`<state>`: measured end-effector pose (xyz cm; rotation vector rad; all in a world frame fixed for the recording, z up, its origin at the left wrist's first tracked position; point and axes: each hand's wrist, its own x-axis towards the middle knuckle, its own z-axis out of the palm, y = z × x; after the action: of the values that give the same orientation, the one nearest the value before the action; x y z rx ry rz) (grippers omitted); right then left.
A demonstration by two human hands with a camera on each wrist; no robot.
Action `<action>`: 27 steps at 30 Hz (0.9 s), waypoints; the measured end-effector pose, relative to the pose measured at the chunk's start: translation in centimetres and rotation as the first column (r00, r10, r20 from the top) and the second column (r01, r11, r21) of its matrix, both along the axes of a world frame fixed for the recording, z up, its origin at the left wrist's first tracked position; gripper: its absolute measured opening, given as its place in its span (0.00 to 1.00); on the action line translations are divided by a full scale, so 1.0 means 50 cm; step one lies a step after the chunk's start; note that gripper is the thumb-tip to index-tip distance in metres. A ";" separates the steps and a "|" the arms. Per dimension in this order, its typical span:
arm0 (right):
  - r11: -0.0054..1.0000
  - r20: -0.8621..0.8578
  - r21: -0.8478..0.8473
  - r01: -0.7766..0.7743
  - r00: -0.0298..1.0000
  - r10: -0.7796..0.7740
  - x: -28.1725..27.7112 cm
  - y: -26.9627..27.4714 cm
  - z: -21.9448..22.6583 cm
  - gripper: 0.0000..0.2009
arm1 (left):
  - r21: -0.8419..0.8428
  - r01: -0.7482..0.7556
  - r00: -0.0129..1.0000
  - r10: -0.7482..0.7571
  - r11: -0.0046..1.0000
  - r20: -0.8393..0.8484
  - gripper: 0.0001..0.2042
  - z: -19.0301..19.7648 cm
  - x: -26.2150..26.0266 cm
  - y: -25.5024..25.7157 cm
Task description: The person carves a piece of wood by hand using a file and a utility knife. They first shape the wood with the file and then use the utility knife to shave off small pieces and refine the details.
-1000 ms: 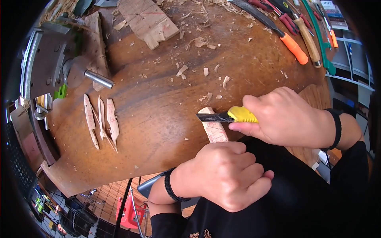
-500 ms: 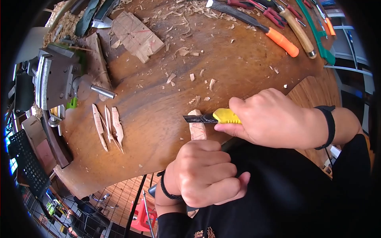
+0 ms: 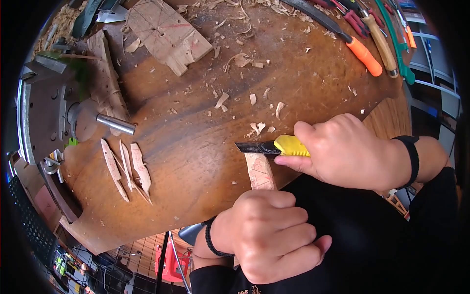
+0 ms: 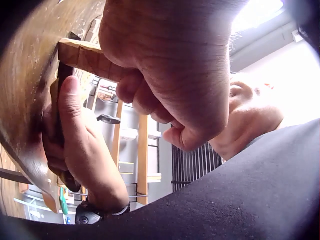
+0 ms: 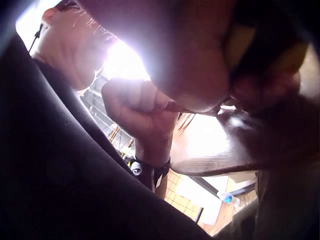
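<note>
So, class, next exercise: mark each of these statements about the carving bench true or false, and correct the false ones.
1. The right hand holds the yellow knife. True.
2. The left hand lies flat on the table. False: the left hand is curled round the near end of the wood strip.
3. The knife's dark blade crosses the strip's far end. True.
4. The orange-handled tool lies among the slivers. False: the orange-handled tool lies at the far right, and the slivers are on the left.
5. The board at the far left has red lines on it. True.
</note>
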<state>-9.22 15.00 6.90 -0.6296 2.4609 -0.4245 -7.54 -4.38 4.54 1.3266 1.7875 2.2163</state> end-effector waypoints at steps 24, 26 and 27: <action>0.545 0.729 -0.464 0.699 0.651 -0.214 0.060 0.014 -0.024 0.20 | 0.002 -0.535 0.677 0.430 0.845 -0.597 0.18 -0.044 0.095 0.117; 0.506 0.771 -0.483 0.715 0.621 -0.142 0.062 0.018 -0.030 0.18 | -0.044 -0.498 0.725 0.388 0.866 -0.569 0.16 -0.042 0.104 0.130; 0.467 0.773 -0.493 0.734 0.616 -0.152 0.062 0.023 -0.027 0.17 | -0.098 -0.478 0.748 0.345 0.873 -0.567 0.15 -0.039 0.108 0.131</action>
<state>-6.14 16.13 5.54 0.0135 1.5978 -1.7328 -2.15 2.15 2.60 1.7555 2.6883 1.7882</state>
